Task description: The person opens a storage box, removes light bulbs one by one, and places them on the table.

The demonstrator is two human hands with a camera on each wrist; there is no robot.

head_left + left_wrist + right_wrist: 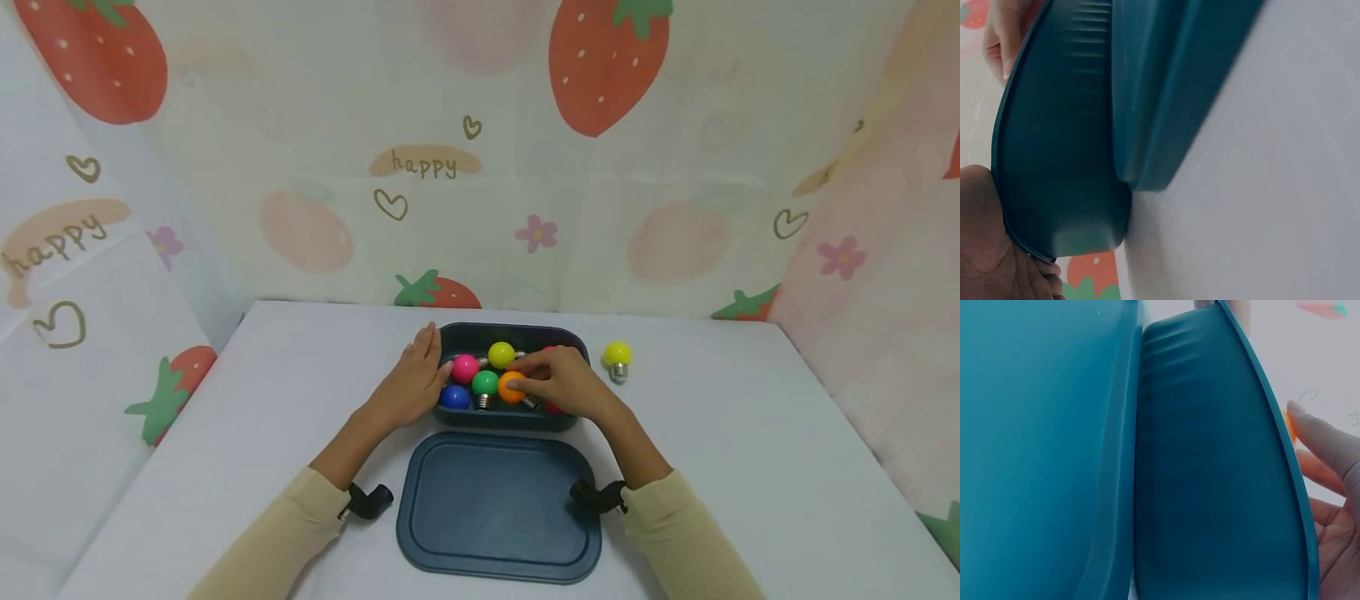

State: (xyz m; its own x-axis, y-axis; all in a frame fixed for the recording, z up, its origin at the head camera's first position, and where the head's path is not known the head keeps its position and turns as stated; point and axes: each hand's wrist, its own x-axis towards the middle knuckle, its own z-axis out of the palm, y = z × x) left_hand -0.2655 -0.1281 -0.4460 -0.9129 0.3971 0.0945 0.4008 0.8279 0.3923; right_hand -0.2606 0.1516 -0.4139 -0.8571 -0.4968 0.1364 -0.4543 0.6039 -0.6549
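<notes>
Step in hand: the right hand [562, 382] handles the orange bulb [511, 387] inside the dark box [510, 422]; whether it is being put down or taken up, I cannot tell from this moment.
Right hand: narrow, I judge a pinch; the thumb lies on the orange globe and the bent fingers come over its far side.
Left hand: the fingers are rather straight and lie along the left end of the box, the thumb at the rim; it holds no bulb, and seems to steady the box.
Next move: it calls, in my judgement, for a light and sure pinch, because a smooth round globe can slip or roll against its neighbours.
Orange bulb: glossy and round, tilted, its metal screw base pointing toward the near right; it sits in the right half of the box, just beside the green bulb [485, 382].
Other bulbs in box: a yellow one [501, 355], a pink one [465, 367] and a blue one [454, 397]; red patches near the right hand are mostly hidden, so I cannot count them.
Bulb outside: one yellow-topped bulb [617, 353] lies on the white table [750, 417], to the right of the box.
Lid: the blue-grey lid [498, 508] lies flat between box and person.
</notes>
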